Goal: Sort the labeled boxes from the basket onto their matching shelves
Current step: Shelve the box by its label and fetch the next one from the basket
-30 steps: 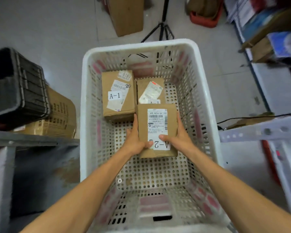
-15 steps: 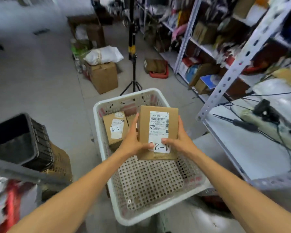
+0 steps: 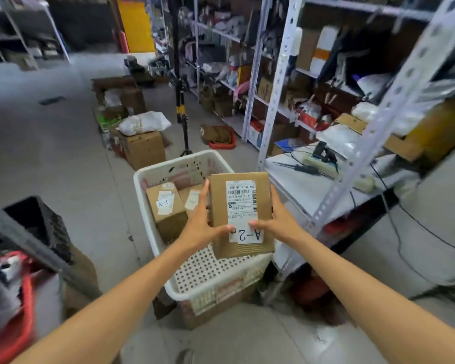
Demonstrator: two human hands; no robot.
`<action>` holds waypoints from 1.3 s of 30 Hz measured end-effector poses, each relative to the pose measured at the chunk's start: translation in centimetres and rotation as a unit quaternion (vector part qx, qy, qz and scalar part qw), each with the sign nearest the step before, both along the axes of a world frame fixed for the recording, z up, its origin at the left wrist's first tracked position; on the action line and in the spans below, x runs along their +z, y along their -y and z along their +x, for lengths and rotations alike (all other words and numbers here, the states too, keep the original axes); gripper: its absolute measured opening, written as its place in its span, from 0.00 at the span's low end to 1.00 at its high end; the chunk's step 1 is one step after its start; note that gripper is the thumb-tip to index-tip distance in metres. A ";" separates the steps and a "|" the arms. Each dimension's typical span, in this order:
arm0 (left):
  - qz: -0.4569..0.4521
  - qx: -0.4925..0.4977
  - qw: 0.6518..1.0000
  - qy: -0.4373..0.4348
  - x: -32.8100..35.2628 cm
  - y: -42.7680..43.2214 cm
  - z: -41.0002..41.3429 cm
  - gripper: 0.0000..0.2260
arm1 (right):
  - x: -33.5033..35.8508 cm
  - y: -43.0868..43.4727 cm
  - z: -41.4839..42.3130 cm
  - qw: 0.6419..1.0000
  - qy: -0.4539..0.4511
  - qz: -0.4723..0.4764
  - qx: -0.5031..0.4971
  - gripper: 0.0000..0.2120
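I hold a brown cardboard box labelled A-2 in the air above the white perforated basket. My left hand grips its left side, thumb on the label. My right hand grips its right side, thumb on the label too. Inside the basket lies a box labelled A-1, and beside it a second box that is partly hidden behind my left hand. A white metal shelf stands just right of the basket.
Tall racks full of goods run along the right. A tripod and a cardboard carton stand beyond the basket. A black crate and a red bin sit at the left. Cables and a power strip lie on the shelf.
Both hands have lifted the A-2 box out of the basket. The view has risen from the basket floor to the aisle and the racks.
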State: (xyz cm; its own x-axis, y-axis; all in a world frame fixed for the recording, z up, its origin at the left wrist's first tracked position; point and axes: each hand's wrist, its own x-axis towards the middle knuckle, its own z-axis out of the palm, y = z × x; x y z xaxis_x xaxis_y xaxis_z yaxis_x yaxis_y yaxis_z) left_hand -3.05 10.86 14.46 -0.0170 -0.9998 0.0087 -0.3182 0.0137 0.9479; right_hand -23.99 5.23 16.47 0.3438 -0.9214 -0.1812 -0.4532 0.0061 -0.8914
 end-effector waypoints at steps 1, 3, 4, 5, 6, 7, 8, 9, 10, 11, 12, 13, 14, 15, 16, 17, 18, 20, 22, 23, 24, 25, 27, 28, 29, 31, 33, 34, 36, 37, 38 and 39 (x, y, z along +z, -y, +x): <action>0.000 -0.002 1.000 0.001 -0.2 -1.5 -1.1 0.55 | -0.1 -1.6 -1.1 1.000 0.005 -0.005 -0.002 0.54; -0.005 -0.009 1.000 0.000 -0.6 -4.3 -3.5 0.55 | -0.4 -4.8 -3.5 1.000 0.008 -0.016 -0.006 0.53; -0.007 -0.018 1.000 -0.001 -0.9 -5.4 -4.7 0.55 | -0.6 -6.2 -4.9 1.000 0.003 -0.021 -0.009 0.53; -0.010 -0.031 0.999 -0.005 -1.3 -6.3 -6.0 0.55 | -0.9 -7.5 -6.4 0.999 0.000 -0.029 -0.013 0.53; -0.016 -0.044 0.999 -0.010 -1.5 -7.0 -7.4 0.55 | -1.2 -8.7 -8.0 0.999 -0.001 -0.039 -0.021 0.51; -0.022 -0.056 0.998 -0.010 -1.7 -7.6 -8.8 0.54 | -1.4 -9.9 -9.7 0.998 -0.001 -0.046 -0.033 0.50; -0.026 -0.068 0.997 -0.001 -1.7 -8.0 -10.5 0.55 | -1.5 -11.1 -11.5 0.998 -0.002 -0.048 -0.049 0.50; -0.030 -0.081 0.996 0.012 -1.6 -8.3 -12.2 0.55 | -1.5 -12.3 -13.3 0.996 -0.005 -0.047 -0.070 0.51; -0.031 -0.098 0.994 0.023 -1.5 -8.3 -14.0 0.55 | -1.5 -13.4 -15.1 0.995 -0.009 -0.045 -0.093 0.52; -0.032 -0.119 0.992 0.027 -1.4 -8.3 -15.8 0.55 | -1.3 -14.5 -16.9 0.992 -0.010 -0.041 -0.116 0.53; -0.036 -0.140 0.989 0.025 -1.2 -8.3 -17.7 0.55 | -1.2 -15.4 -18.7 0.989 -0.013 -0.036 -0.140 0.54; -0.042 -0.158 0.986 0.022 -1.0 -8.1 -19.6 0.55 | -0.9 -16.2 -20.5 0.986 -0.018 -0.033 -0.165 0.55; -0.047 -0.176 0.983 0.018 -0.7 -7.9 -21.6 0.54 | -0.4 -16.9 -22.2 0.981 -0.022 -0.034 -0.192 0.55; -0.050 -0.193 0.980 0.011 -0.3 -7.6 -23.6 0.55 | 0.1 -17.6 -23.9 0.975 -0.023 -0.037 -0.220 0.55; -0.053 -0.210 0.976 0.002 0.2 -7.4 -25.5 0.55 | 0.5 -18.3 -25.6 0.968 -0.023 -0.040 -0.247 0.55; -0.057 -0.230 0.972 -0.004 0.7 -7.0 -27.4 0.54 | 0.8 -19.0 -27.1 0.961 -0.026 -0.044 -0.272 0.55; -0.062 -0.256 0.965 -0.005 1.2 -6.7 -29.2 0.54 | 1.1 -19.6 -28.6 0.952 -0.030 -0.052 -0.299 0.56; -0.073 -0.310 0.948 -0.007 2.2 -5.9 -33.1 0.53 | 1.7 -20.9 -31.8 0.934 -0.034 -0.067 -0.349 0.55; -0.072 -0.350 0.933 -0.036 2.9 -5.2 -36.3 0.53 | 2.4 -21.8 -34.1 0.921 -0.032 -0.071 -0.381 0.56; -0.071 -0.377 0.922 -0.047 3.1 -4.8 -38.3 0.53 | 2.9 -22.3 -35.5 0.911 -0.031 -0.075 -0.405 0.56; -0.068 -0.401 0.912 -0.054 3.4 -4.4 -40.1 0.53 | 3.4 -22.7 -36.9 0.901 -0.027 -0.079 -0.426 0.56; -0.064 -0.419 0.904 -0.061 3.7 -4.1 -42.0 0.53 | 3.9 -23.2 -38.1 0.890 -0.025 -0.084 -0.447 0.55; -0.054 -0.447 0.890 -0.071 4.7 -3.6 -45.8 0.52 | 5.0 -24.0 -40.2 0.871 -0.030 -0.090 -0.483 0.55; -0.051 -0.460 0.884 -0.074 5.2 -3.3 -47.5 0.51 | 5.6 -24.3 -41.1 0.860 -0.033 -0.090 -0.502 0.55; -0.052 -0.472 0.877 -0.076 5.6 -3.1 -49.2 0.51 | 6.2 -24.6 -41.8 0.847 -0.035 -0.089 -0.522 0.55; -0.056 -0.505 0.857 -0.083 6.2 -2.6 -52.4 0.50 | 7.0 -25.3 -43.3 0.825 -0.038 -0.090 -0.557 0.55; -0.050 -0.545 0.832 -0.091 7.0 -2.3 -55.4 0.52 | 7.6 -25.9 -44.9 0.802 -0.038 -0.094 -0.588 0.56; -0.047 -0.563 0.820 -0.093 7.3 -2.1 -56.9 0.52 | 7.9 -26.2 -45.7 0.789 -0.030 -0.096 -0.606 0.56; -0.038 -0.591 0.800 -0.098 7.6 -2.0 -59.7 0.53 | 8.1 -26.9 -47.1 0.765 -0.016 -0.101 -0.635 0.56; -0.031 -0.602 0.791 -0.102 7.6 -2.0 -61.0 0.53 | 8.1 -27.2 -47.8 0.758 -0.019 -0.100 -0.644 0.56; -0.024 -0.612 0.784 -0.105 7.5 -2.0 -62.3 0.53 | 8.1 -27.5 -48.6 0.754 -0.025 -0.097 -0.650 0.55; -0.019 -0.620 0.777 -0.105 7.4 -2.0 -63.5 0.53 | 8.1 -27.7 -49.4 0.749 -0.031 -0.094 -0.655 0.55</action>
State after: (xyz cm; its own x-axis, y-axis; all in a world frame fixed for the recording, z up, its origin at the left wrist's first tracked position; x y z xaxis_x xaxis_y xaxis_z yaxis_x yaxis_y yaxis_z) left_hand -66.60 12.89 21.82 -0.9615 -0.2152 0.1711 0.1239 0.2164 0.9684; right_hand -73.35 32.92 24.59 -0.8810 -0.4729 0.0159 -0.2092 0.3591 -0.9095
